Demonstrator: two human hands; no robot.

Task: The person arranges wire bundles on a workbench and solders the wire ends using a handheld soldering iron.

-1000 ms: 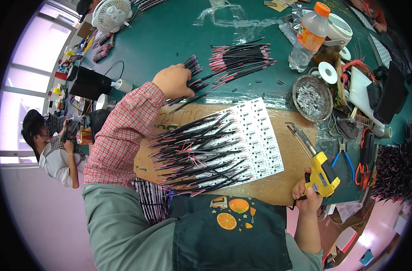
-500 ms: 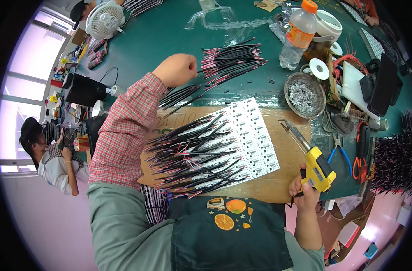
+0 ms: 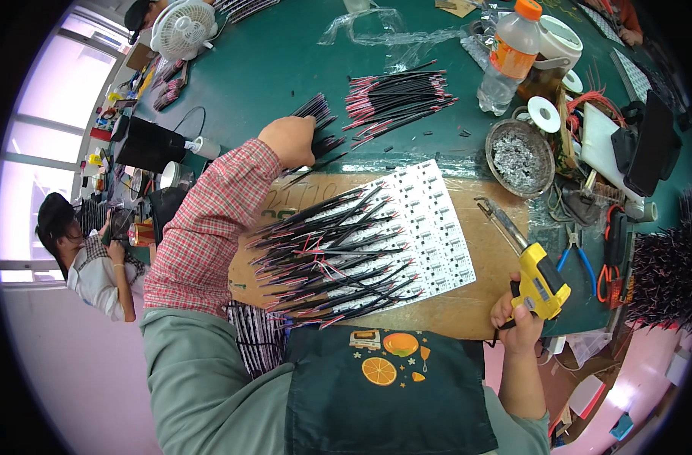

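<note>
My right hand (image 3: 519,318) grips a yellow and black soldering gun (image 3: 544,282); its metal tip points up and left, apart from the work. My left hand (image 3: 289,141) is closed at the near end of a small pile of black wires (image 3: 318,114). Its fingertips are hidden, so what they hold does not show. In front of me a white circuit board panel (image 3: 441,243) lies at a slant. Many black wires (image 3: 323,262) with reddish ends fan across its left part and overhang its left edge. A larger wire pile (image 3: 397,98) lies beyond.
A brown board (image 3: 497,227) lies under the panel. To the right are a metal bowl of grey scraps (image 3: 519,159), a plastic bottle (image 3: 507,57), a white spool (image 3: 543,116) and blue-handled pliers (image 3: 577,258). A white fan (image 3: 183,30) stands far left. Other people sit nearby.
My left hand has come down and nearer, from beside the larger wire pile to the small pile. My right hand keeps its grip on the soldering gun. The view has shifted slightly.
</note>
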